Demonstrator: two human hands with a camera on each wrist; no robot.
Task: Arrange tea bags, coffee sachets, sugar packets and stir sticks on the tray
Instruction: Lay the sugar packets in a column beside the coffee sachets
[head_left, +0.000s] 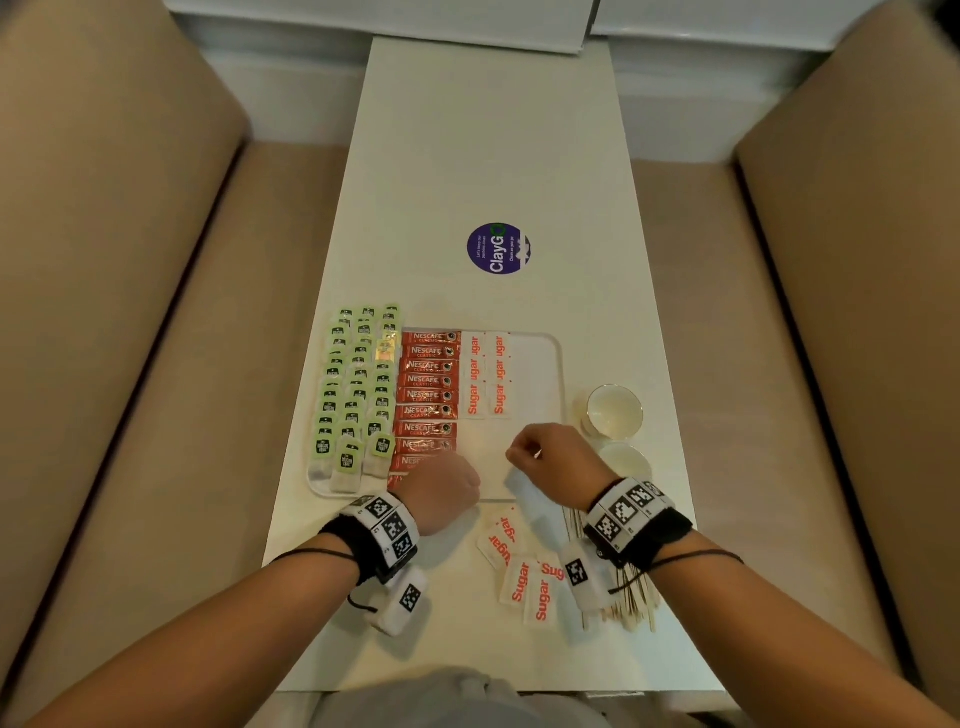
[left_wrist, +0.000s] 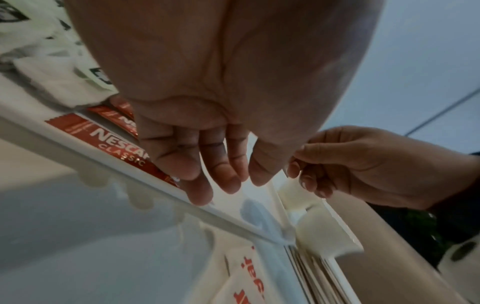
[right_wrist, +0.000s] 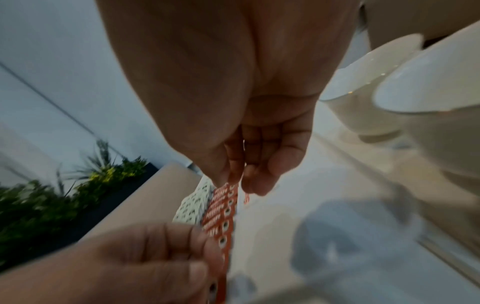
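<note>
Neither grip plainly holds anything. The left hand (head_left: 451, 487) hovers over the near edge of the tray (head_left: 560, 364), fingers hanging loosely bent and spread, tips just above the tray's near rim beside the nearest coffee sachets (head_left: 426, 395); the left wrist view shows nothing between them. The right hand (head_left: 550, 454) is curled over the bare near-right part of the tray, thumb and forefinger drawn together. Whether they pinch something is hard to tell: both wrist views are blurred and the fingertips hide whatever might be there.

On the tray, tea bags (head_left: 356, 395) fill the left side in three overlapping columns and spill past its far edge. The sachets form one column next to them, its nearest members hidden under the left hand. Two short columns of sugar packets (head_left: 485, 376) lie to the right of the sachets at the far end.

More loose sugar (head_left: 519, 571) lies on the tabletop (head_left: 467, 130) just in front of the tray, partly overlapping. The stir sticks (head_left: 631, 603) lie in a bundle under the right wrist, mostly covered by the wristband and its tag. Two white cups (head_left: 615, 413) stand just right of the tray, the nearer one partly hidden behind the right hand. A round purple sticker (head_left: 498, 248) sits farther along the tabletop, and tan seats (head_left: 130, 260) flank both sides.
</note>
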